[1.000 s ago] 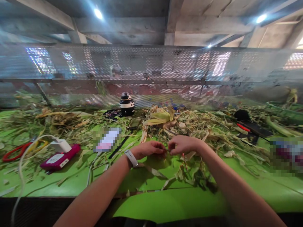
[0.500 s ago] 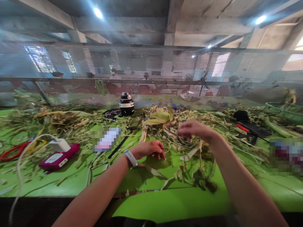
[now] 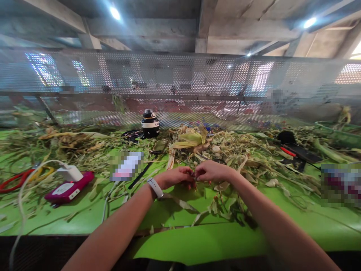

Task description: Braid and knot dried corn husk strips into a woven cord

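Note:
My left hand (image 3: pixel 179 178), with a pale watch strap (image 3: pixel 155 188) on its wrist, hovers low over the green tabletop (image 3: pixel 183 210), fingers curled together. Close against its fingertips, my right hand (image 3: pixel 209 172) pinches inward. Whatever sits between the two sets of fingers is too small and hidden to name. Just beyond the hands lies a heap of dry corn husks (image 3: pixel 231 145), topped by a larger yellow-green husk (image 3: pixel 191 139). Loose husk strips (image 3: pixel 217 207) lie on the table below my right hand.
A black bottle (image 3: pixel 150 124) stands at the back before a perforated screen (image 3: pixel 180 79). To the left are a phone (image 3: pixel 128 166), a magenta power strip (image 3: pixel 69 192) with a white charger, and red-handled scissors (image 3: pixel 17 180). A green basket (image 3: pixel 338 135) stands far right.
My right hand moved away to the right over the husk heap, then came back to meet my left hand. My left hand has stayed nearly in place.

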{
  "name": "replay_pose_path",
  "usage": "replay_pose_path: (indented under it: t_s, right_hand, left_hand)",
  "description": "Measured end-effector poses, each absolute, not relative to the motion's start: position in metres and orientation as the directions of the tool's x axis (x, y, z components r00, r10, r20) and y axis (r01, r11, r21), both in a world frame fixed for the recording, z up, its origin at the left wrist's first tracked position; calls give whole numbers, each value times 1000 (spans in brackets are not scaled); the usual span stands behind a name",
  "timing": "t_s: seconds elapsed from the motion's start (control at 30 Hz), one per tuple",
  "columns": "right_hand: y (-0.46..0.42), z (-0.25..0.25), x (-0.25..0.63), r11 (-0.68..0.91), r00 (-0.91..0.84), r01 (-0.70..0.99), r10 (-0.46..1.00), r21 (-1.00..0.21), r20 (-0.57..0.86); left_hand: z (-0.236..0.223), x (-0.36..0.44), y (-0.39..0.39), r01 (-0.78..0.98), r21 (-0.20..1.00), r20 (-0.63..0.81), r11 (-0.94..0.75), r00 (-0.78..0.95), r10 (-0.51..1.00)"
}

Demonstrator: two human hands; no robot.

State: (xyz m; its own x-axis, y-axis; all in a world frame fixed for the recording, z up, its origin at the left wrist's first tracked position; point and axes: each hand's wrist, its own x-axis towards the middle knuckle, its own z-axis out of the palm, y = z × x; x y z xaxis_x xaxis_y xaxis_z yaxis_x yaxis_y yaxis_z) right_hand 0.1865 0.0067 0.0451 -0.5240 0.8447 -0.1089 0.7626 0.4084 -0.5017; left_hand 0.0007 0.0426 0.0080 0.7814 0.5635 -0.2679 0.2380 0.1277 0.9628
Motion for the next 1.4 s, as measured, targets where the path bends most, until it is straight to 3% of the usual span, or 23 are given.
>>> replay_pose_path:
  t_s: [0.17,0.37,0.5,0.63,0.8,1.07,1.23,1.4]
  right_hand:
    - [6,47,192,337,-563,686,807,-645,-178]
    - [3,47,188,237,-580,670,759,-703,-296]
    - [3,50,188,313,-600,686,754,-657,-267]
    - [6,50,187,339,-498,731,858,-592,-123]
    - [11,39,180,122,-404,623,896,-772,-184]
    - [15,29,176,43,-389,553,896,-832,-212]
    - [16,26,180,41,-434,545,869,-837,-239]
    - [20,18,183,88,-446,541,873,-837,-197]
  left_hand:
    - [7,1,44,220,955,-296,200,777,556]
    - [5,1,47,213,952,-302,218,762,573]
    - [4,0,49,191,960,-274,204,780,563]
    - [3,-2,51,121,979,-194,165,810,553]
    - [4,-4,53,166,983,-178,74,811,557]
    - [7,-7,56,212,977,-152,-29,785,601]
    - [14,-9,56,275,938,-86,-209,773,629]
    - [18,-5,48,408,761,64,-505,728,683]
